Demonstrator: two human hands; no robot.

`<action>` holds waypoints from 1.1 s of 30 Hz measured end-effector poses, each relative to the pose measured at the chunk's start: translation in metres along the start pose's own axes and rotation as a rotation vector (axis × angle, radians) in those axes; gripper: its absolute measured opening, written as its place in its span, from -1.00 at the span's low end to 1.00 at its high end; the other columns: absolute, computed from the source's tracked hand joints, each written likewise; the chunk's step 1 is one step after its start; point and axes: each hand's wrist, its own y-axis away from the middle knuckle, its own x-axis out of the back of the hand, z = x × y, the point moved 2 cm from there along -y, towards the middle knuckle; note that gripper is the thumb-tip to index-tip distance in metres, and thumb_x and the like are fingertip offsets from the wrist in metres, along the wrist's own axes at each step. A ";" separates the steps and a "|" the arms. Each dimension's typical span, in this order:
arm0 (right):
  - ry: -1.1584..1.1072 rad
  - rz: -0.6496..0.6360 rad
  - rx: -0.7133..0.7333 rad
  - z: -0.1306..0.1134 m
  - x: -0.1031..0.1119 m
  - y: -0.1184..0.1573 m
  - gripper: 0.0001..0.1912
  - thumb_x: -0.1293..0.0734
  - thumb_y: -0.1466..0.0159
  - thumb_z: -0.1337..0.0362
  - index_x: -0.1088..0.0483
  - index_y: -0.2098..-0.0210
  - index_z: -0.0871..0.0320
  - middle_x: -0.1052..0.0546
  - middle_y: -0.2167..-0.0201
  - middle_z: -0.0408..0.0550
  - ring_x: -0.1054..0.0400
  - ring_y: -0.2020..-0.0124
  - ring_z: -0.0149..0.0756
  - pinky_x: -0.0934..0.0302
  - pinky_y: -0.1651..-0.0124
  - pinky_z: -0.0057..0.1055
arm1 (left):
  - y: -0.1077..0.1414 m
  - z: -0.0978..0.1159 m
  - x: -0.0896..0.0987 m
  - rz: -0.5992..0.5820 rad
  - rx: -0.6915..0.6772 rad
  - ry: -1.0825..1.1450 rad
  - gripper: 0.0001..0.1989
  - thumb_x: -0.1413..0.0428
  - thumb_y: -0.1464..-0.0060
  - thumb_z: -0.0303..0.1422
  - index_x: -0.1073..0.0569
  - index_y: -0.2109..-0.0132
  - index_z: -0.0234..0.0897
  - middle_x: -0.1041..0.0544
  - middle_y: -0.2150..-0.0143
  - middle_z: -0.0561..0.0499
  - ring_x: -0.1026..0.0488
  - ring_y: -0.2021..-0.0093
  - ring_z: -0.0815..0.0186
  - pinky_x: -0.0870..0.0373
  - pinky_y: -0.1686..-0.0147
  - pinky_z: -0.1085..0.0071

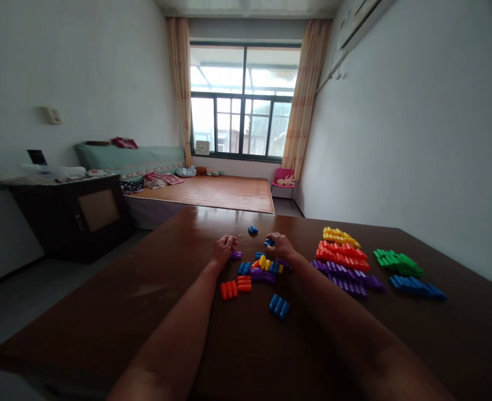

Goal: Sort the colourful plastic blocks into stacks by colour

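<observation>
My right hand (281,246) is closed with its fingertips around a blue plastic toy piece (269,243) at the far side of a loose pile. Opposite it, my left hand (225,246) rests low over the table with curled fingers; whatever may be inside them is hidden. A purple piece (236,255) lies right beside that hand. Between my forearms are mixed ribbed pieces: a yellow one (264,262), purple ones (262,275), orange-red ones (229,289) and a blue one (279,306). Beyond the hands sits another blue piece (253,230).
Rows of joined pieces lie to the right on the brown table (154,295): yellow (341,236), orange-red (341,255), purple (346,277), green (398,262) and blue (417,288). Behind are a bed (229,192), a dark cabinet (70,217) and a pink chair (283,177).
</observation>
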 end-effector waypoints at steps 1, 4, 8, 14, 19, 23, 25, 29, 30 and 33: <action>-0.025 0.048 0.000 0.004 0.005 0.004 -0.64 -0.30 -0.15 0.33 -0.45 0.04 0.17 -0.51 0.05 0.06 -0.38 0.02 -0.21 -0.19 -0.09 -0.35 | 0.000 0.001 0.000 -0.004 -0.004 -0.006 -0.60 -0.10 0.01 -0.06 -0.46 0.28 -0.37 -0.53 0.38 -0.06 -0.36 0.56 0.44 -0.21 0.63 0.54; -0.138 0.256 0.043 0.027 0.028 0.024 -0.64 -0.30 -0.09 0.35 -0.46 0.10 0.16 -0.50 0.06 0.05 -0.35 -0.01 -0.18 -0.18 -0.12 -0.28 | 0.001 0.003 0.000 -0.016 -0.017 -0.029 -0.57 -0.10 0.03 -0.03 -0.47 0.27 -0.37 -0.54 0.38 -0.07 -0.37 0.55 0.42 -0.23 0.62 0.53; -0.172 0.522 -0.016 0.086 0.072 0.071 -0.63 -0.26 -0.12 0.29 -0.42 0.07 0.13 -0.48 0.03 0.05 -0.35 0.01 -0.16 -0.21 -0.10 -0.19 | -0.002 0.004 0.001 -0.018 -0.031 -0.070 -0.51 -0.10 0.08 0.04 -0.49 0.26 -0.36 -0.56 0.35 -0.09 -0.38 0.54 0.39 -0.25 0.62 0.51; 0.069 0.977 -0.394 0.217 0.135 0.182 -0.59 -0.22 -0.13 0.21 -0.38 0.05 0.22 -0.48 0.06 0.15 -0.32 0.01 -0.07 -0.14 -0.13 -0.08 | -0.008 0.006 0.003 -0.030 -0.062 -0.126 -0.43 -0.12 0.16 0.12 -0.50 0.27 -0.34 -0.58 0.34 -0.11 -0.42 0.51 0.32 -0.29 0.62 0.47; 0.044 1.113 -0.858 0.303 0.140 0.263 -0.56 -0.22 -0.05 0.20 -0.39 0.10 0.26 -0.49 0.11 0.19 -0.34 0.09 -0.07 -0.21 -0.04 -0.10 | -0.007 0.012 0.004 -0.039 -0.043 -0.162 -0.44 -0.14 0.19 0.12 -0.51 0.28 -0.32 -0.58 0.35 -0.09 -0.43 0.50 0.31 -0.33 0.60 0.46; -0.059 0.988 -1.016 0.324 0.132 0.278 -0.58 -0.23 -0.05 0.24 -0.44 0.11 0.25 -0.51 0.12 0.18 -0.37 0.07 -0.06 -0.22 -0.06 -0.12 | -0.007 0.012 0.005 -0.060 -0.053 -0.177 -0.45 -0.15 0.20 0.10 -0.52 0.27 -0.32 -0.59 0.35 -0.09 -0.46 0.49 0.28 -0.38 0.59 0.43; -0.077 0.911 -1.067 0.324 0.129 0.277 -0.56 -0.24 -0.07 0.25 -0.44 0.07 0.21 -0.51 0.08 0.16 -0.37 0.04 -0.06 -0.22 -0.08 -0.11 | -0.008 0.011 0.006 -0.066 -0.055 -0.187 -0.46 -0.15 0.18 0.09 -0.52 0.26 -0.31 -0.59 0.34 -0.09 -0.46 0.48 0.27 -0.39 0.58 0.43; -0.078 0.790 -1.158 0.317 0.125 0.276 -0.51 -0.27 -0.09 0.17 -0.43 -0.03 0.08 -0.49 0.00 0.13 -0.34 -0.03 0.02 -0.18 -0.08 0.02 | -0.009 0.008 0.007 -0.079 -0.040 -0.189 -0.49 -0.14 0.15 0.07 -0.52 0.25 -0.30 -0.59 0.32 -0.07 -0.46 0.46 0.30 -0.38 0.57 0.46; -0.094 0.770 -1.175 0.316 0.124 0.276 -0.50 -0.27 -0.09 0.14 -0.43 -0.03 0.06 -0.49 0.01 0.12 -0.33 -0.04 0.04 -0.17 -0.08 0.06 | -0.009 0.007 0.007 -0.086 -0.034 -0.187 -0.49 -0.14 0.15 0.07 -0.52 0.25 -0.30 -0.59 0.32 -0.06 -0.45 0.46 0.31 -0.38 0.56 0.46; -0.142 0.776 -1.204 0.310 0.125 0.277 -0.51 -0.28 -0.08 0.10 -0.46 0.01 0.05 -0.51 0.08 0.13 -0.31 -0.04 0.11 -0.16 -0.05 0.15 | -0.010 0.005 0.007 -0.092 -0.029 -0.177 -0.50 -0.15 0.14 0.06 -0.51 0.25 -0.30 -0.58 0.32 -0.06 -0.44 0.46 0.31 -0.37 0.56 0.46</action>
